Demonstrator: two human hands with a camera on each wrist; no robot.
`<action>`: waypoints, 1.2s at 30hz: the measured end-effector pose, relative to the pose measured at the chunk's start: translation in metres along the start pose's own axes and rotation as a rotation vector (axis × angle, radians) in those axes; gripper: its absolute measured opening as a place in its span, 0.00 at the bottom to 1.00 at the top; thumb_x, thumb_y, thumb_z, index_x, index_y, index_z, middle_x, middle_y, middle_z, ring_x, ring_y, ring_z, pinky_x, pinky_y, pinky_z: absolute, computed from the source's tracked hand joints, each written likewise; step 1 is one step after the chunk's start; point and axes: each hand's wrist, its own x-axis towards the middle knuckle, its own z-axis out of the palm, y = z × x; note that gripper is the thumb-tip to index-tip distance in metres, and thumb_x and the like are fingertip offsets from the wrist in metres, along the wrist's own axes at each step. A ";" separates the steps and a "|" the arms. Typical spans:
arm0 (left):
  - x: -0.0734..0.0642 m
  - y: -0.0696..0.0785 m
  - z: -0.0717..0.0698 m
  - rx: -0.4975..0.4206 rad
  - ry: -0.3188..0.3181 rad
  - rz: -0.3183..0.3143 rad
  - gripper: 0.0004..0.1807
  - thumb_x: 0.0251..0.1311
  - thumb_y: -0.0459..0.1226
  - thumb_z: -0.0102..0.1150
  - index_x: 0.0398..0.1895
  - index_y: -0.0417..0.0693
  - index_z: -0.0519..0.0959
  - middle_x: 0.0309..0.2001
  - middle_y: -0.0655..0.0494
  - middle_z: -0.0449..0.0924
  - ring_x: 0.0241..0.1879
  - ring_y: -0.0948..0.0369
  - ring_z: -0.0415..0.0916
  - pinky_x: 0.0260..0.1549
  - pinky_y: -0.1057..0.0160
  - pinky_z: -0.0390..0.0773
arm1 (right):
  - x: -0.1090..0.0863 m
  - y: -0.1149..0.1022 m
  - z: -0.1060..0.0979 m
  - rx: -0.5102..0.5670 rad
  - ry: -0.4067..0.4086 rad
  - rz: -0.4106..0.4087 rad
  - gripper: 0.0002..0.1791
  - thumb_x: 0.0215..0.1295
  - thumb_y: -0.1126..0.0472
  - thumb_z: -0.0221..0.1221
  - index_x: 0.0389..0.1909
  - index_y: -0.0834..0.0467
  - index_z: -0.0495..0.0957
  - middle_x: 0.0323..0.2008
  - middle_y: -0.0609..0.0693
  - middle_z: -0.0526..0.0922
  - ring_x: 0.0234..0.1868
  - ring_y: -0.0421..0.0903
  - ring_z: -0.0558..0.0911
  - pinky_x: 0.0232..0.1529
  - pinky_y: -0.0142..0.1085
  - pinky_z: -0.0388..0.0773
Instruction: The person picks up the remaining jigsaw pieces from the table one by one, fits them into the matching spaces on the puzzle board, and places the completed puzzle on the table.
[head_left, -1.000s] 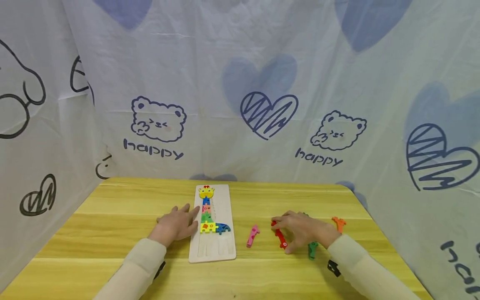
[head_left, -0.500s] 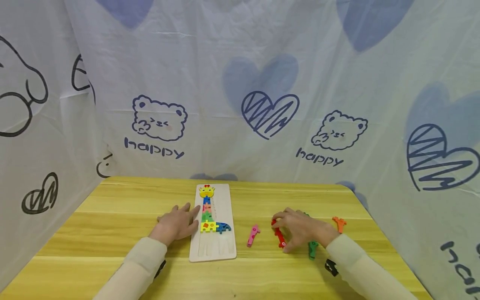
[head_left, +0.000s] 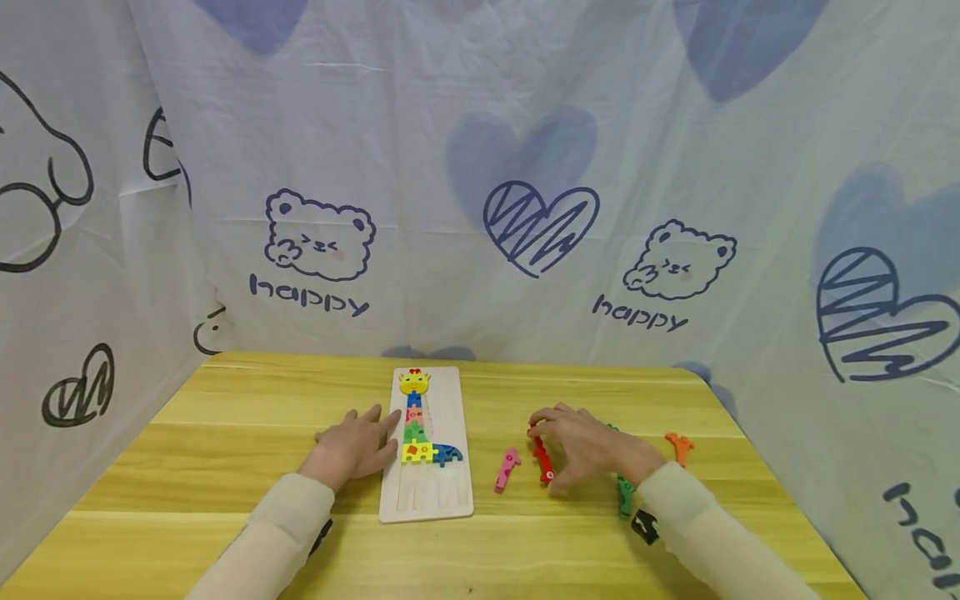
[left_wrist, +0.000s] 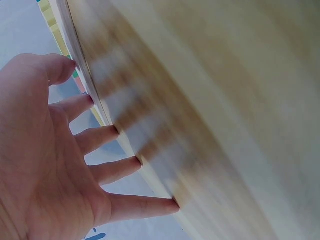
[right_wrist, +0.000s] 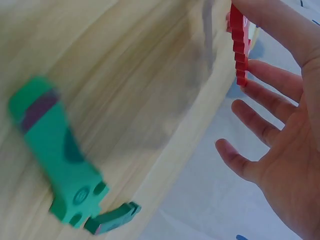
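A white puzzle board bears a giraffe puzzle with a yellow head, coloured neck and body pieces, and a blue tail; leg-shaped recesses show below the body. My left hand rests at the board's left edge, fingers spread, with thumb and index fingertips overlapping the board. In the left wrist view its fingertips touch down on the wood. My right hand holds a red puzzle piece by its ends between thumb and fingers, close over the table. From the head the hand covers part of this piece.
A pink puzzle piece lies between the board and the right hand. Green pieces lie under and beside the right wrist, one partly hidden. Farther right is an orange piece. A printed white cloth hangs behind the table.
The right hand has shifted left and slightly away, and the red puzzle piece has moved along with it, toward the pink piece. The left hand stays put.
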 end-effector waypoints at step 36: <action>0.003 -0.001 0.001 -0.003 -0.004 -0.005 0.33 0.76 0.52 0.44 0.80 0.57 0.62 0.80 0.41 0.59 0.75 0.28 0.57 0.52 0.13 0.65 | 0.069 -0.019 -0.001 0.181 0.147 -0.010 0.46 0.49 0.45 0.78 0.70 0.57 0.75 0.72 0.55 0.71 0.71 0.57 0.69 0.73 0.59 0.69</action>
